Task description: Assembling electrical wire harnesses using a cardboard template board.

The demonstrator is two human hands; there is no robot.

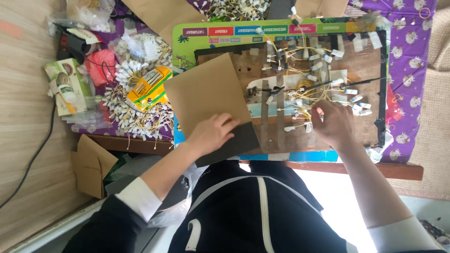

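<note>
Resting on the table (412,169), a brown work board (361,61) carries yellow wires (304,100); the left hand (212,133) presses flat on cardboard (206,91), the right hand (333,122) pinches one wire, seemingly mid-routing, needing careful seating.

This looks like a room in a home where someone does small craft work by hand. A low wooden table (328,166) is covered with a purple cloth printed with little white animals (412,56), the kind used at home. On it lies a bright green children's board with coloured day boxes (187,47), and on that a brown work board with many thin yellow wires and white tags taped down (300,70). Near the table's left edge sit heaps of the same yellow tagged wires (140,117) and clear plastic bags (89,11). Brown cardboard pieces (91,164) lie on the pale wooden floor (23,117).
</note>
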